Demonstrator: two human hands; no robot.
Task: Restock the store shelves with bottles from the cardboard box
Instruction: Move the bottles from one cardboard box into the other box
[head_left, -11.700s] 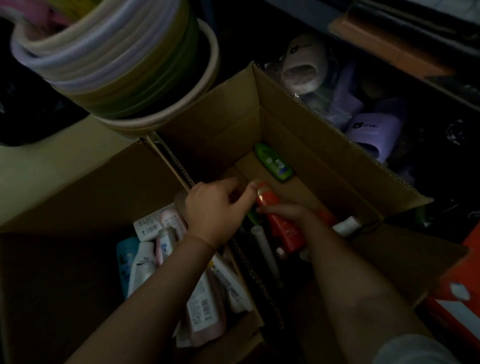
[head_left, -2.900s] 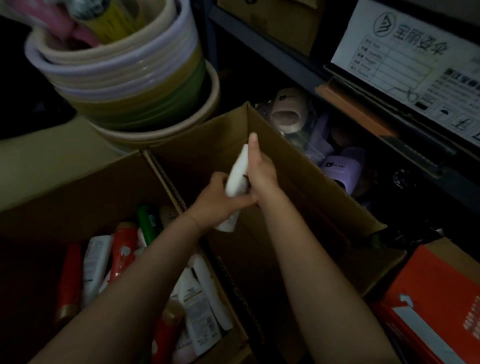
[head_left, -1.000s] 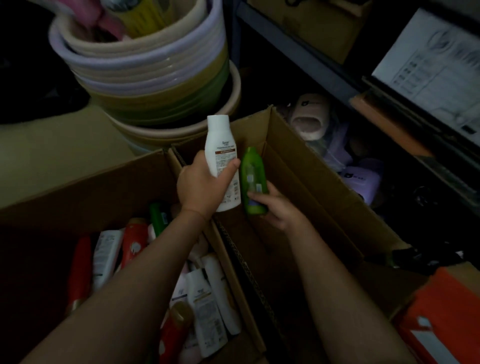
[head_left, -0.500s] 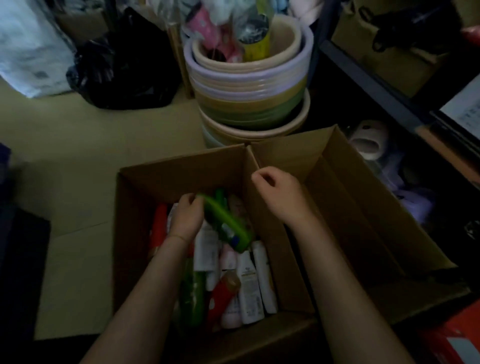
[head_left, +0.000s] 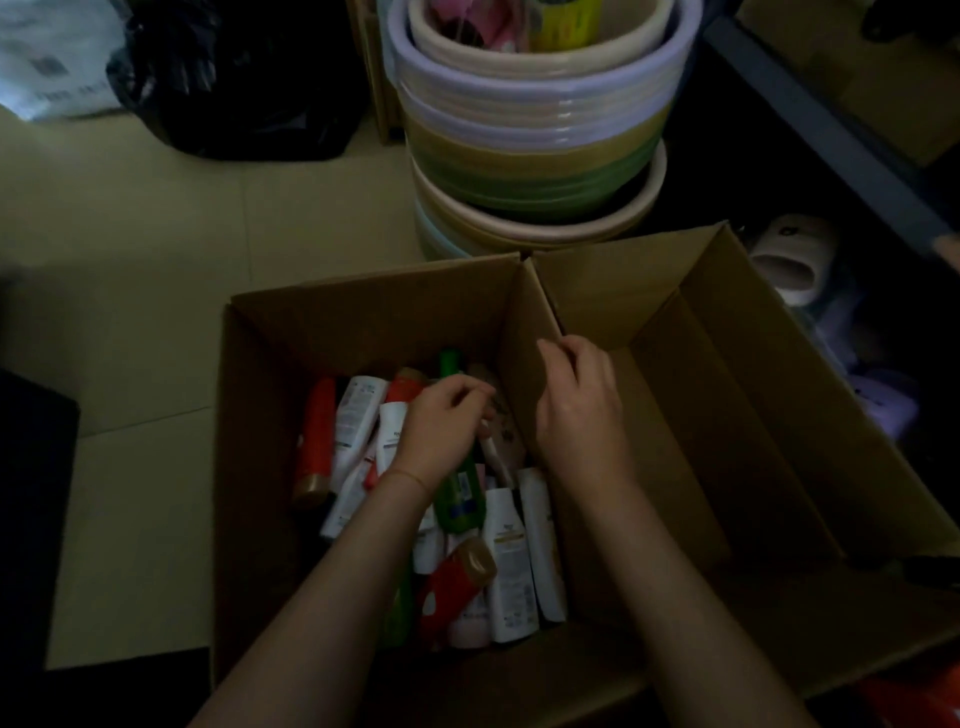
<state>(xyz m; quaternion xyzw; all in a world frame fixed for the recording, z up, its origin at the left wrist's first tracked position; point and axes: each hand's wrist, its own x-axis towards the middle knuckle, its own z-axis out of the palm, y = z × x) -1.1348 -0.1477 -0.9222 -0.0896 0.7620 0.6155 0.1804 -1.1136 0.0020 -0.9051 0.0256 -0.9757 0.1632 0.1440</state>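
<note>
Two open cardboard boxes stand side by side on the floor. The left box (head_left: 363, 296) holds several bottles lying down: red ones (head_left: 314, 441), white ones (head_left: 511, 561) and a green bottle (head_left: 460, 499). My left hand (head_left: 441, 431) is low inside this box, fingers curled over the upper end of the green bottle, which lies on the pile. My right hand (head_left: 576, 410) grips the top edge of the cardboard wall between the boxes. Only bare cardboard shows inside the right box (head_left: 753, 389).
A stack of plastic basins (head_left: 535, 130) stands just behind the boxes. A black bag (head_left: 234, 78) and a white bag (head_left: 47, 62) lie on the tiled floor at the back left. The dark shelf rail (head_left: 831, 130) runs along the right, with slippers (head_left: 789, 260) below it.
My left hand has lowered the green bottle onto the pile in the left box. My right hand has closed on the wall between the boxes. The view has dropped closer to the boxes.
</note>
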